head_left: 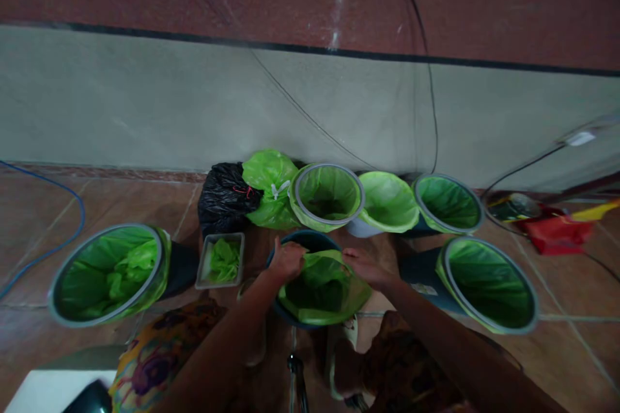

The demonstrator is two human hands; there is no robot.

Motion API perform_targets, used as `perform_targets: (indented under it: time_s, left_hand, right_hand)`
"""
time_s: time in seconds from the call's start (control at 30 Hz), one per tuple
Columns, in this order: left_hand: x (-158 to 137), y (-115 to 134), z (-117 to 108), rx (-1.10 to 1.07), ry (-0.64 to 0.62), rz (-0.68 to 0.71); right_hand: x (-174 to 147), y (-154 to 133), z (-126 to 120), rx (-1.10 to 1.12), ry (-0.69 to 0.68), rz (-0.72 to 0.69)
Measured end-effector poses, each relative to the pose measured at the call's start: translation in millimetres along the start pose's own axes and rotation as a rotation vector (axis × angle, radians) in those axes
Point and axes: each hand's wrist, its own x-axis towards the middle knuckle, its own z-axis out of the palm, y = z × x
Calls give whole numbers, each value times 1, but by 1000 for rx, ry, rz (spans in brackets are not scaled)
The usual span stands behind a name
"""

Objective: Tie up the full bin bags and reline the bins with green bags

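Observation:
A green plastic bag [317, 297] hangs partly inside a dark blue bin [314, 240] between my feet, its mouth spread. My left hand [289, 261] is closed on the bag's rim at the left, near the bin's far edge. On the opposite side my right hand [361, 266] pinches the same rim. The bag covers the near edge of the bin, while the far rim shows bare. Just left of my left hand stands a clear plastic tub [199, 275] with crumpled green bags [224, 261] in it.
Lined bins surround me: a left one [54, 300], a right one [531, 297] and several along the wall. Tied black [220, 197] and green [271, 171] bags lean there. A red dustpan [559, 234] lies far right; a blue cable [72, 232] crosses the floor at left.

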Motion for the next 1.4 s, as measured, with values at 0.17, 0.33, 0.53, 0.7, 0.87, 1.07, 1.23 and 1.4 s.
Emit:
perform_targets:
  time_s: [0.17, 0.33, 0.53, 0.7, 0.87, 1.07, 1.23, 1.4]
  left_hand:
    - [5, 1, -29, 135, 24, 139]
    - [-5, 7, -44, 182, 6, 286]
    - [-13, 1, -49, 173, -20, 74]
    - [-9, -14, -51, -36, -32, -39]
    - [10, -24, -30, 15, 25, -216]
    - [44, -38, -15, 42, 52, -362]
    - [59, -55, -15, -15, 23, -455]
    - [65, -65, -6, -94, -20, -519]
  right_hand:
    - [-9, -10, -2, -352, 246, -116]
    - [-8, -34, 12, -541, 217, -283]
    - [2, -19, 11, -208, 133, -225]
    - [13, 2, 3, -52, 125, -168]
    - [34, 8, 7, -318, 237, -24]
    - [59, 16, 4, -409, 325, 97]
    - [72, 25, 3, -334, 338, 154]
    - [79, 31, 8, -146, 337, 136]
